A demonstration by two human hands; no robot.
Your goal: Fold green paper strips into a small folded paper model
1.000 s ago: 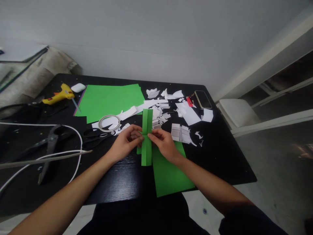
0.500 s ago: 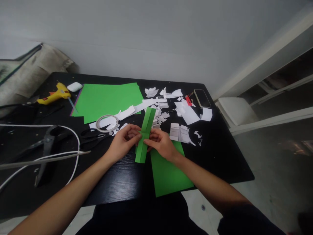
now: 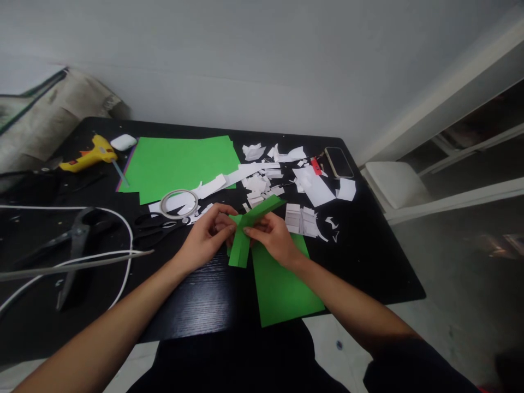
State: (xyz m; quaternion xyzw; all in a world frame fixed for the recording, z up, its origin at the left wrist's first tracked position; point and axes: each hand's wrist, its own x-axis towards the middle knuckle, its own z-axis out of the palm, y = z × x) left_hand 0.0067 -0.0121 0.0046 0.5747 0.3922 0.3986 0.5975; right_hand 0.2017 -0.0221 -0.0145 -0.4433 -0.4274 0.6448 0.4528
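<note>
Between my two hands is a folded green paper strip (image 3: 240, 246), held above the black table. My left hand (image 3: 209, 232) pinches its left side near the middle, where a shorter green flap shows. My right hand (image 3: 273, 236) grips the right side, thumb on the front and fingers hidden behind. The strip's upper part slants off to the upper right, while its lower part points down toward me. Under my right hand and forearm lies a green paper sheet (image 3: 286, 289). White folded paper pieces (image 3: 301, 220) rest just right of my right hand.
Green sheets (image 3: 180, 164) lie at the back left, with a tape roll (image 3: 178, 204) and black scissors (image 3: 158, 226) nearer. A yellow glue gun (image 3: 92, 154), pliers (image 3: 77, 240) and a white cable (image 3: 130, 234) occupy the left. White paper scraps (image 3: 262, 185) and a phone (image 3: 339, 162) are right.
The strip was nearly straight and upright; now its upper part is bent toward the right, and a shorter flap shows on its left. Both hands stay in almost the same place.
</note>
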